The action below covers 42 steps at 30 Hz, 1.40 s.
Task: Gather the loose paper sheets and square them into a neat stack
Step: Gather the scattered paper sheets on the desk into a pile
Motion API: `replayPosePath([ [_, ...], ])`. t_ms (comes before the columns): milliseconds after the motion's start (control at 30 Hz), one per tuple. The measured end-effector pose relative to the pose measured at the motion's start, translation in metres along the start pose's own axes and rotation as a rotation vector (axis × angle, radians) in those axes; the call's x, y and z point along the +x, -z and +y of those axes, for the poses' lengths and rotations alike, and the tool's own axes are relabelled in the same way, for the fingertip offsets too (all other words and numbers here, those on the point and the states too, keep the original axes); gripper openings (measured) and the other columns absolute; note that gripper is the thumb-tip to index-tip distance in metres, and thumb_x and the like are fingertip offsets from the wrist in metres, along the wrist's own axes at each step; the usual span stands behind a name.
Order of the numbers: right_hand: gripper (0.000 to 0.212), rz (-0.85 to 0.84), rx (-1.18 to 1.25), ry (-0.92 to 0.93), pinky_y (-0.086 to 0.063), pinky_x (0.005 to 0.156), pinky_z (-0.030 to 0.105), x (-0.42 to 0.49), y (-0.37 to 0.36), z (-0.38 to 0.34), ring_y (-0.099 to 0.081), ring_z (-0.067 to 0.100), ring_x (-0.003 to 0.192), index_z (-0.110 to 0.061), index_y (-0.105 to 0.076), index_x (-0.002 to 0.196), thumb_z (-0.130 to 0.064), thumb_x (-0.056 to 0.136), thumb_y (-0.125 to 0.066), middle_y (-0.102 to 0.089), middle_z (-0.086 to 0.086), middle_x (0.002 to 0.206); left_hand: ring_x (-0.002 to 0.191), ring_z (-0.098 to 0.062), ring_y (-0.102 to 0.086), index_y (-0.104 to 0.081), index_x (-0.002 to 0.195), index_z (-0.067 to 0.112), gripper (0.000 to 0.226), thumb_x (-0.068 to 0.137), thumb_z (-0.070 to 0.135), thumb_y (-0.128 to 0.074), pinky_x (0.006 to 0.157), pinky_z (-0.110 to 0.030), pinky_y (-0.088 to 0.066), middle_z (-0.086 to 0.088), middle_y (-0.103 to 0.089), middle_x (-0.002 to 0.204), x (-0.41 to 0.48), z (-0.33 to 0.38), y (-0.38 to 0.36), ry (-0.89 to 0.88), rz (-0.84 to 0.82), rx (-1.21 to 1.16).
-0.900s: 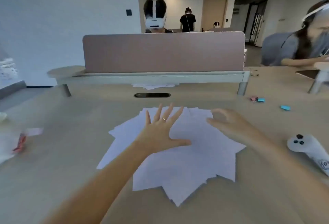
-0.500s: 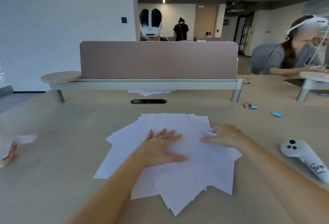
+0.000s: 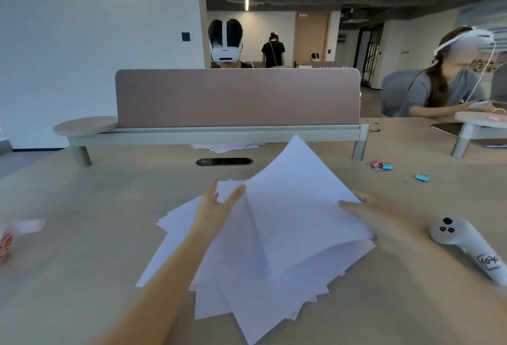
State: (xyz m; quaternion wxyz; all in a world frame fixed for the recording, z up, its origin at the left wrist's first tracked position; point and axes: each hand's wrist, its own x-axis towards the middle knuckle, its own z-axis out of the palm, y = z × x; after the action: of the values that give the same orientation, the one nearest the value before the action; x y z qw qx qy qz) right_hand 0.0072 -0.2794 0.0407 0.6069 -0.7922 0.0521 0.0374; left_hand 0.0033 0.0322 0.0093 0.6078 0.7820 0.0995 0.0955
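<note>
Both hands flank the paper sheets point(image 3: 274, 235): left hand point(image 3: 216, 207) spread open against them, right hand point(image 3: 384, 221) cupping their right edge, lifting some. Corners fan everywhere; squaring has barely begun.

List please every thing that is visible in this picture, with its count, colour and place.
paper sheets: many, white, fanned loosely at table centre, top ones lifted
table: one, beige, foreground
divider panel: one, dusty pink, far edge of table
cable slot: one, black, before the divider
binder clips: a few, pink and blue, right far side
controller: one, white, right edge
other people: at least three, background
left hand: on the sheets' left side
right hand: at the sheets' right edge
</note>
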Motion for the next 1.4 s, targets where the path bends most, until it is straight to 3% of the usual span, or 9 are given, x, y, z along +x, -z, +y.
replayPosePath([
  [200,0.022,-0.335,-0.231,-0.005,-0.06,0.09,0.037,-0.056,-0.023,0.003,-0.078,0.016,0.094,-0.02,-0.076,0.11,-0.032,0.098,-0.062,-0.081,-0.002,0.105,0.108,-0.032,-0.081,-0.078,0.126,0.007,0.029,0.098,0.009,-0.073,0.092,-0.04,-0.066,-0.012,-0.084,0.118,0.002,-0.005,0.012,0.18,-0.381,-0.183],
  [367,0.054,-0.001,-0.712,-0.173,-0.049,0.046,0.023,-0.045,0.025,0.008,-0.063,0.02,0.044,0.003,-0.07,0.085,-0.05,0.092,-0.063,-0.074,0.011,0.06,0.101,-0.028,-0.081,-0.079,0.115,0.012,0.02,0.098,0.008,-0.069,0.091,-0.04,-0.063,-0.007,-0.086,0.107,0.012,-0.013,0.022,-0.022,-0.286,0.192],
  [533,0.056,-0.048,-0.815,-0.213,-0.032,0.047,0.024,-0.017,-0.005,0.006,-0.043,0.015,0.039,-0.017,-0.046,0.065,-0.068,0.076,-0.068,-0.044,-0.007,0.042,0.133,-0.035,-0.053,-0.064,0.135,0.018,0.032,0.106,0.029,-0.054,0.107,-0.036,-0.033,-0.004,-0.07,0.134,0.012,-0.02,0.005,-0.091,-0.19,0.682],
  [733,0.044,-0.079,-0.87,-0.111,-0.038,0.061,0.026,0.012,-0.036,-0.008,-0.067,0.018,0.092,-0.016,-0.061,0.104,-0.055,0.084,-0.068,-0.067,0.002,0.1,0.129,-0.035,-0.053,-0.05,0.123,0.038,0.026,0.099,0.038,-0.058,0.103,-0.047,-0.051,0.001,-0.066,0.129,0.011,-0.023,0.008,-0.015,-0.195,0.568],
  [900,0.065,-0.173,-0.792,-0.095,-0.038,0.103,0.03,0.014,-0.047,-0.014,-0.041,0.026,0.142,-0.018,-0.045,0.149,-0.044,0.093,-0.064,-0.05,0.003,0.15,0.109,-0.025,-0.072,-0.055,0.14,0.033,0.053,0.093,0.021,-0.077,0.102,-0.043,-0.058,0.001,-0.074,0.124,0.006,-0.009,0.003,0.022,-0.186,0.258],
  [1033,0.068,-0.22,-0.848,-0.023,-0.03,0.112,0.038,0.016,-0.061,-0.004,-0.021,0.031,0.149,-0.024,-0.033,0.154,-0.041,0.094,-0.06,-0.041,0.005,0.156,0.117,-0.027,-0.072,-0.051,0.153,0.02,0.07,0.091,0.011,-0.081,0.106,-0.043,-0.056,0.006,-0.068,0.121,0.009,-0.002,0.004,0.173,-0.272,0.037],
  [1200,0.088,-0.096,-0.386,0.159,-0.028,0.12,0.037,0.02,-0.064,0.008,-0.022,0.02,0.154,-0.024,-0.025,0.16,-0.04,0.087,-0.071,-0.028,-0.004,0.165,0.117,-0.03,-0.071,-0.038,0.163,0.025,0.096,0.084,0.001,-0.086,0.095,-0.044,-0.06,-0.005,-0.061,0.143,0.017,-0.011,0.012,0.295,-0.244,-0.15],
  [1300,0.087,0.084,-0.191,0.1,-0.039,0.101,0.035,0.014,-0.047,0.016,-0.039,0.023,0.145,-0.019,-0.025,0.16,-0.042,0.089,-0.07,-0.037,0.001,0.159,0.105,-0.037,-0.079,-0.063,0.141,0.018,0.07,0.079,0.003,-0.09,0.095,-0.054,-0.063,-0.013,-0.079,0.122,0.026,-0.018,0.018,0.218,-0.126,-0.18],
  [1400,0.081,-0.048,-0.14,0.017,-0.039,0.097,0.033,0.01,-0.047,0.019,-0.043,0.02,0.141,-0.022,-0.035,0.155,-0.044,0.088,-0.073,-0.042,0.0,0.155,0.1,-0.041,-0.081,-0.076,0.122,0.003,0.036,0.087,0.005,-0.085,0.09,-0.054,-0.066,-0.018,-0.084,0.11,0.025,-0.016,0.019,0.163,-0.1,-0.298],
])
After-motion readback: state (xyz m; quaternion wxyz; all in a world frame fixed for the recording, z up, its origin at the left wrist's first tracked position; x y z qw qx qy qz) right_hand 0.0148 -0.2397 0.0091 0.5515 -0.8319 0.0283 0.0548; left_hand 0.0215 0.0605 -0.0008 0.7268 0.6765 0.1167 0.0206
